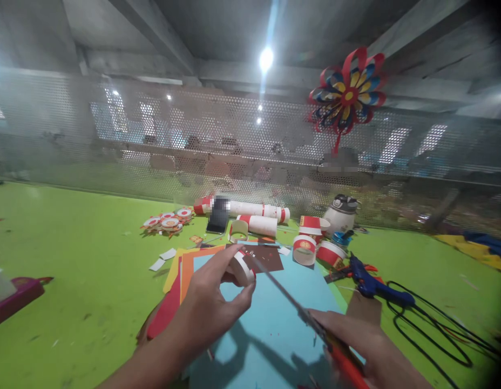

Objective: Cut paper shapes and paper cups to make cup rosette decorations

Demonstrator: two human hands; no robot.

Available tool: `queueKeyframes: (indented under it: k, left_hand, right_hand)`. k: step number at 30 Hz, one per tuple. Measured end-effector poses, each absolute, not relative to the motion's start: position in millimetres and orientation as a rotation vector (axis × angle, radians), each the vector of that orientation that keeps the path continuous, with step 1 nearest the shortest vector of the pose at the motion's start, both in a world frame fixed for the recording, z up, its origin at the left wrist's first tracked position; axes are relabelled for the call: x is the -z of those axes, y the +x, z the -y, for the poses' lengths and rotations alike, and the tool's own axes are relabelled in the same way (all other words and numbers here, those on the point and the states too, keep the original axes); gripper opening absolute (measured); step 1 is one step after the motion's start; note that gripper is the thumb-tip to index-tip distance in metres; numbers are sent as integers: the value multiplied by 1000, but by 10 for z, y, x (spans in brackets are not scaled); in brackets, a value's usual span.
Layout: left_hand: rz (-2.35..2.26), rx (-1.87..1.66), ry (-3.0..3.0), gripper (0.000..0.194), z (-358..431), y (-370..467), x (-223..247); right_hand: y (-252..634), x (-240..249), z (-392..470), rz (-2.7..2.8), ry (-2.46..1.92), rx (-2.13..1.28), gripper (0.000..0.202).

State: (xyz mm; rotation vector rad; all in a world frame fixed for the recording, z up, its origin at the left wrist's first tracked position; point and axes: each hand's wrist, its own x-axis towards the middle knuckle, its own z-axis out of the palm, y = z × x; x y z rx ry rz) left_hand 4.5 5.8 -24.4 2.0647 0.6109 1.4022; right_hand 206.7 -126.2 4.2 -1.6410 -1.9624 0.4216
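Between the thumb and fingers of my left hand (pixel 212 297) is a short white paper-cup ring (pixel 241 268) with a bit of red at its edge. My right hand (pixel 367 346) grips a pair of scissors (pixel 289 297) by red handles. Their long blade points up and left, its tip close beside the ring. I cannot tell whether blade and ring touch. Under both hands lies light blue paper (pixel 275 329), with a dark brown sheet (pixel 266 258) beyond it and other coloured sheets stacked to the left.
Red-and-white paper cups (pixel 304 249) stand at the back right, near a blue glue gun (pixel 376 283) with a looped black cable. Farther back lie cup tubes (pixel 258 210), a phone (pixel 218 219) and several small round paper pieces (pixel 169 222). A paper flower (pixel 350 96) hangs above.
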Motion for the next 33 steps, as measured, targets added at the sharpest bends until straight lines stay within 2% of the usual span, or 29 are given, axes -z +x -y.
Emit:
queueKeyframes:
  k: [7, 13, 18, 26, 33]
  left_hand:
    - [-560, -1165, 1714, 54, -77, 4, 170]
    - [-292, -1125, 1522, 39, -73, -6, 156]
    - [-190, -1038, 1487, 41, -78, -43, 94]
    - [-160, -916, 1373, 41, -112, -98, 81]
    - [-172, -866, 1235, 39, -209, -114, 126]
  right_hand:
    - [2328, 83, 1111, 1845, -1872, -200, 39]
    - [2304, 414, 963, 1943, -2187, 39, 39]
    - [2244, 529, 937, 2101, -2189, 155, 41]
    - [2310, 507, 886, 2068, -2253, 21, 44]
    - [2403, 469, 792, 1871, -2130, -114, 48]
